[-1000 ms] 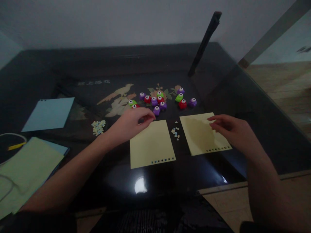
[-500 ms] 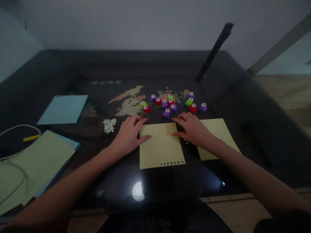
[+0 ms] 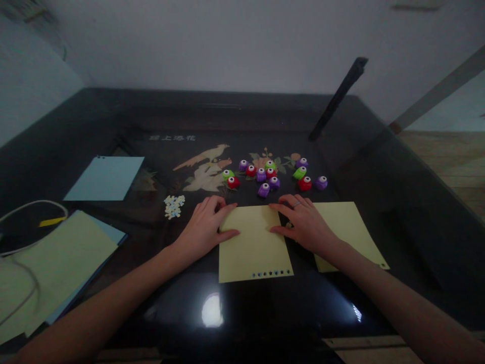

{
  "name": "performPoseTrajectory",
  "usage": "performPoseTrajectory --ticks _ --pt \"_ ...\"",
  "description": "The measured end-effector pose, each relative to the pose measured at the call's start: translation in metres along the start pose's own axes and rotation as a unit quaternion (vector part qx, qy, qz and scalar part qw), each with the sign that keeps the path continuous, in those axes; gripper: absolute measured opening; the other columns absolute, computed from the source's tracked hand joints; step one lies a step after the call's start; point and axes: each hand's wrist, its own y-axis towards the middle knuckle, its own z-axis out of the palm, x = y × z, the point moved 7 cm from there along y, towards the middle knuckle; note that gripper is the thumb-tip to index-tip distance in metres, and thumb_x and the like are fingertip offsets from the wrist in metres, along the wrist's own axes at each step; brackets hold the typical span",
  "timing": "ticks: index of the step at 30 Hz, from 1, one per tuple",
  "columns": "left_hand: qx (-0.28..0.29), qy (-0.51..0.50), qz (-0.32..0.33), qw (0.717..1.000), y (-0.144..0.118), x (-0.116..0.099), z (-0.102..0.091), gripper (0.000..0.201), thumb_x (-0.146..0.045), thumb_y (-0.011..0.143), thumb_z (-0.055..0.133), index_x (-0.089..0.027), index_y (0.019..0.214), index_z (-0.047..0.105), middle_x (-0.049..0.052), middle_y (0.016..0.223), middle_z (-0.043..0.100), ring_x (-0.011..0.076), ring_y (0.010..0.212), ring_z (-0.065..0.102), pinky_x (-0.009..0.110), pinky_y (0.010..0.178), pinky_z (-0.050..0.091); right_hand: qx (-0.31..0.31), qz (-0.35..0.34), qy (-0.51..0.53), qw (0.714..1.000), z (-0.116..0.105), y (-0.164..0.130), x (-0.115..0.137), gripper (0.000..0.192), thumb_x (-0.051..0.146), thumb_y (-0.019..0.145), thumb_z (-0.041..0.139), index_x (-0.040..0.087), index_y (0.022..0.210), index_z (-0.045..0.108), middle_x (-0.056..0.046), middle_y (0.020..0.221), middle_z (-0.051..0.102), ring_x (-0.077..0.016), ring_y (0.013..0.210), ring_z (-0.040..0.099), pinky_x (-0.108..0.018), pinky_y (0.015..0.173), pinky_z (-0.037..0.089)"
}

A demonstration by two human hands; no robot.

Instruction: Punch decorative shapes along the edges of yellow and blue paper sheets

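A: Where does the yellow sheet (image 3: 253, 245) lie?

B: Flat on the glossy black table (image 3: 76, 121), a little in from the near edge and about midway along it. The left hand (image 3: 204, 230) rests on the sheet's left far corner, the right hand (image 3: 306, 222) on its right far corner. The fingers of both hands are spread and laid flat, pressing the paper down; neither hand grips anything.

A: How would it handle?

B: I judge it very light and limp, thin paper that bends or creases at a touch. On that slick top it probably slides easily, so pinning it by two corners as now looks sound. To lift it, a pinch at a free edge or corner would do; the near edge, with its row of small punched holes (image 3: 272, 273), is likely the weakest place.

A: What is about it?

B: A second yellow sheet (image 3: 350, 230) just beside it on the right, partly under the right forearm. Beyond both, toward the far edge, a cluster of small coloured punches (image 3: 273, 174). A little heap of paper bits (image 3: 174, 206) sits left of the left hand.

A: Any change from half a second ago?

B: Little. Both hands stay on the same corners, and the sheet has not shifted against the punches. The camera has tipped, so everything sits lower in the view. A second ago the right hand was over the second sheet instead.
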Motion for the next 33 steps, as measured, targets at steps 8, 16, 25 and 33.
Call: performPoseTrajectory --ticks 8,16,25,33 --pt "-0.019 -0.014 -0.001 1.0 -0.001 0.001 0.0 0.059 -0.04 0.077 0.072 -0.014 0.128 0.056 0.013 0.117 0.052 0.0289 0.103 0.049 0.043 0.087 0.043 0.011 0.005 0.048 0.999 0.004 0.003 -0.003 0.058 0.041 0.08 0.069 0.008 0.127 0.058 -0.016 0.115 0.06 -0.0311 0.1 0.055 -0.048 0.086 0.047" --pt "-0.033 0.01 0.005 0.999 -0.001 -0.004 -0.006 0.056 -0.04 0.077 0.073 -0.019 0.126 0.056 0.012 0.12 0.058 0.0317 0.112 0.048 0.046 0.09 0.04 0.003 0.012 0.069 0.998 0.004 0.004 -0.005 0.055 0.038 0.077 0.072 0.013 0.125 0.059 -0.014 0.115 0.059 -0.0304 0.1 0.055 -0.047 0.088 0.047" --pt "-0.08 -0.11 0.011 0.991 0.0 0.002 -0.009 0.019 -0.018 0.09 0.055 -0.021 0.107 0.062 0.003 0.099 0.071 0.0198 0.093 0.064 0.038 0.087 0.043 -0.005 0.023 0.118 0.993 0.001 0.007 -0.005 0.049 0.029 0.072 0.077 0.014 0.115 0.06 -0.014 0.115 0.058 -0.0306 0.103 0.055 -0.048 0.09 0.046" --pt "-0.061 -0.32 -0.133 0.936 0.001 0.02 -0.012 0.018 -0.034 0.083 0.061 -0.018 0.088 0.068 0.003 0.083 0.07 0.0174 0.069 0.062 0.029 0.064 0.047 -0.003 0.106 0.312 0.944 -0.006 0.005 -0.012 0.026 0.025 0.074 0.071 0.02 0.094 0.055 -0.006 0.088 0.065 -0.0215 0.079 0.062 -0.037 0.072 0.051"
